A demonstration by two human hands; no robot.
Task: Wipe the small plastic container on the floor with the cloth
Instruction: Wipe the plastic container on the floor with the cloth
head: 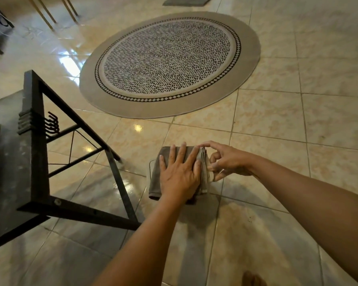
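The left hand is lying flat, fingers straight and spread, pressing a grey-brown folded cloth onto a small clear plastic container that is sitting on the glossy beige tiled floor. Only the container's left edge is peeking out from under the cloth. The right hand is curling its fingers round the container's right edge, its index tip touching the cloth's far corner. A black metal table frame is standing near on the left; a round patterned grey rug is lying well beyond. Bare tiles are stretching right and toward the person.
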